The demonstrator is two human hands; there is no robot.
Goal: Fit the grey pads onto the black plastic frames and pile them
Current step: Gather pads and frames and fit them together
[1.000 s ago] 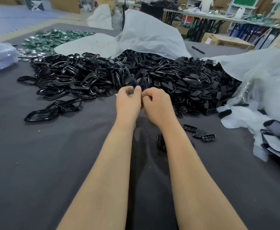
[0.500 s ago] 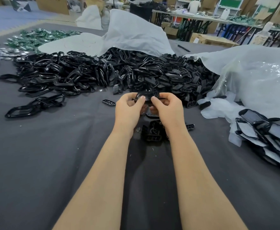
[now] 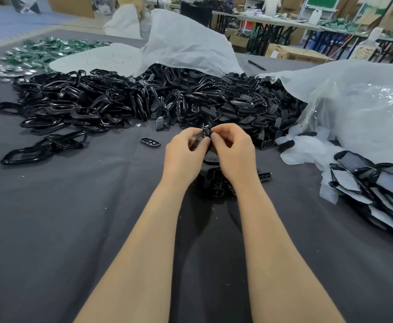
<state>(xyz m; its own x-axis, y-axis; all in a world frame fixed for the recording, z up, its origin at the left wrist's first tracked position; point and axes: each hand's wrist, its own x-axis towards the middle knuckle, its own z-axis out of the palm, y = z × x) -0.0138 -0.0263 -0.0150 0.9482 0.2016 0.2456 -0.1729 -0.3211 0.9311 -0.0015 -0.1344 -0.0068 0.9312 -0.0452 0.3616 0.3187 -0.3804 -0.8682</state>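
My left hand (image 3: 186, 152) and my right hand (image 3: 234, 151) meet at the table's middle, both pinching one small black plastic frame (image 3: 204, 134) between fingertips. A big heap of black frames (image 3: 144, 99) spreads across the table beyond my hands. A few small black parts (image 3: 214, 185) lie under my wrists, partly hidden. One loose black insert (image 3: 150, 142) rests to the left of my hands. At the right edge sits a pile of frames fitted with grey pads (image 3: 377, 190).
The table is covered in dark grey cloth (image 3: 62, 229). White plastic bags (image 3: 353, 101) lie at the right and behind the heap. Green circuit boards (image 3: 48, 48) and silver discs (image 3: 11, 71) lie far left. Other work tables and cartons stand in the background.
My hands pulled back from the heap's edge toward me, holding a black frame taken from it. The view shifted right, bringing the pile of padded frames into sight.
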